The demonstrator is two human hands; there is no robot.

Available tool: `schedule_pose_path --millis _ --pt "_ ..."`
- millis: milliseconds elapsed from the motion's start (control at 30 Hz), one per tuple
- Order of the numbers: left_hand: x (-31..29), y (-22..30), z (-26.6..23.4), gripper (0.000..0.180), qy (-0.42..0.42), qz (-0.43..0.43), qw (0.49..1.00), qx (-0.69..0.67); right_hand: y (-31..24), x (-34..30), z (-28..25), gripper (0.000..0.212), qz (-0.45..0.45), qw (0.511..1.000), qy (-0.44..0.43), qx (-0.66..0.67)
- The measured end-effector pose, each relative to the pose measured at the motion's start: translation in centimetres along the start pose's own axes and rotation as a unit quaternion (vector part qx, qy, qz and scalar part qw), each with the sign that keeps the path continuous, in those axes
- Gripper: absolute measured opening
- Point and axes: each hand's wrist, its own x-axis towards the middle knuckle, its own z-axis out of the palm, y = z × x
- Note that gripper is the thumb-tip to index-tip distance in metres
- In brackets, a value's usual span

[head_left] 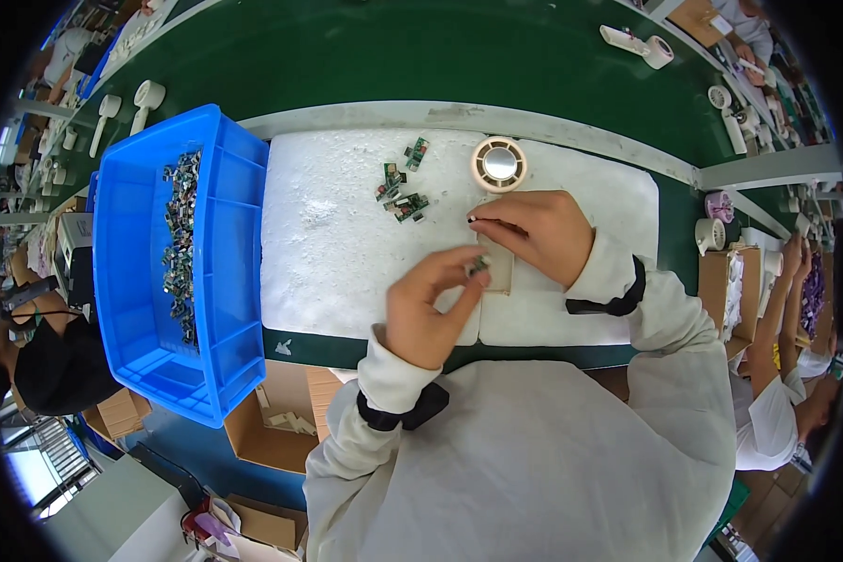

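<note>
A cream handheld fan (pixel 499 166) lies on white foam sheets, its round head away from me and its handle (pixel 499 265) toward me. My left hand (pixel 433 304), slightly blurred, pinches a small green circuit board (pixel 478 266) just left of the handle. Over the upper handle, my right hand (pixel 540 234) has thumb and forefinger closed on a tiny dark-and-white piece (pixel 472 219) that I cannot make out; the hand hides part of the handle. Several loose circuit boards (pixel 403 205) lie on the foam to the left of the fan head.
A blue bin (pixel 231 253) with many circuit boards stands at the left edge of the foam (pixel 328 272). Beyond a pale rail (pixel 375 114) runs a green belt (pixel 347 56) carrying another fan (pixel 639 45). Cardboard boxes (pixel 270 421) sit below the table. Other people are at both sides.
</note>
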Motion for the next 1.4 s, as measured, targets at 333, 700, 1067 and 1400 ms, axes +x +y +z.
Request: schedule_pose_path --millis 333,700,1067,1400 --pt "3.2 -0.8 -0.3 0.027 0.083 -0.046 0.99 -0.109 0.2 0.3 -0.6 0.015 0.079 0.989 -0.021 0.126" --pt "1.8 0.0 -0.2 0.025 0.074 -0.033 0.997 0.017 -1.0 -0.8 0.5 0.015 0.014 0.997 0.009 0.073" --pt "1.9 -0.5 0.1 0.027 0.047 0.043 0.987 0.149 0.5 -0.5 0.0 0.017 -0.078 0.996 -0.042 0.024" --pt "1.5 0.3 -0.1 0.026 0.108 0.033 0.989 0.093 -0.4 0.2 -0.5 0.013 0.004 0.994 -0.024 0.106"
